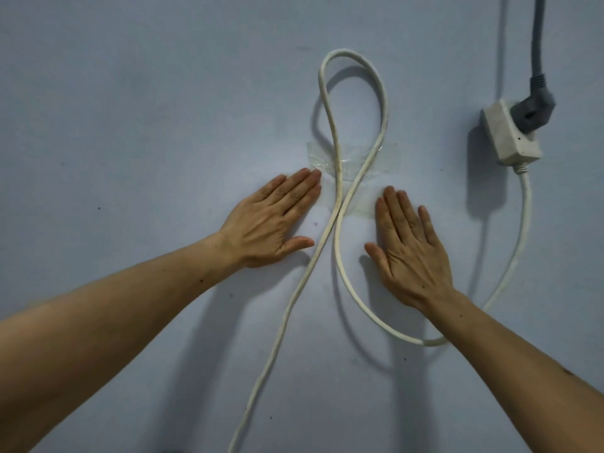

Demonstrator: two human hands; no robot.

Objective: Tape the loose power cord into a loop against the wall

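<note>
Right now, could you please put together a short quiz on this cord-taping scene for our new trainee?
1. True or false: the left hand grips the white power cord.
2. How many strips of clear tape cross the cord: (a) none, (b) at least two, (c) cannot tell?
3. What is plugged into the white socket block?

Key:
1. False; both it and the right hand lie flat on the wall, either side of the cord.
2. (b).
3. A grey plug.
</note>
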